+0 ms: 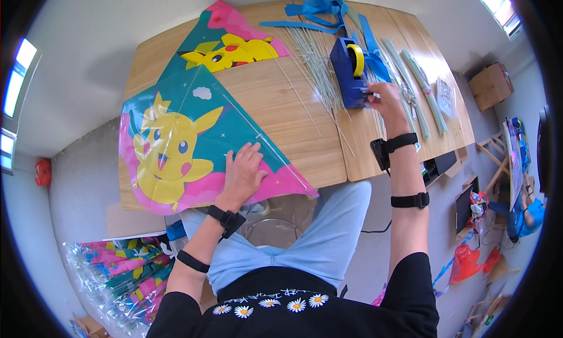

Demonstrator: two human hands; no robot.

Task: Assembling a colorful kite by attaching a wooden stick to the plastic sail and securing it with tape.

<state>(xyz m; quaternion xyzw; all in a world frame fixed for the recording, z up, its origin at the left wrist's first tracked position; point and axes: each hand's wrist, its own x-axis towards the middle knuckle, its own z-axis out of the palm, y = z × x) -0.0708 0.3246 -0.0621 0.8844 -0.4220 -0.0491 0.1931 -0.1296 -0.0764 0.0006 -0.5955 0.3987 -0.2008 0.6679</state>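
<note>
A kite sheet point(208, 124) in teal and pink, printed with a yellow cartoon figure, lies at the table's near left. My left hand point(241, 171) rests flat on its lower right part, fingers spread, holding nothing. A thin pale rod point(252, 128) runs along the sheet's right edge. To the right stands a blue tape dispenser point(346, 74) with a yellow tape roll point(356, 60). At the dispenser's near end, my right hand point(387, 106) has its fingertips pinched together at the cutting edge, on the tape's end; the tape itself barely shows.
A second kite sheet point(220, 50) lies partly beneath the first. Thin sticks point(311, 62), blue fabric strips point(325, 12), bundled rods point(425, 91) and a clear bag point(446, 96) cover the right side. Wrapped kites point(126, 279) are heaped at the lower left. A cardboard box point(491, 85) stands at right.
</note>
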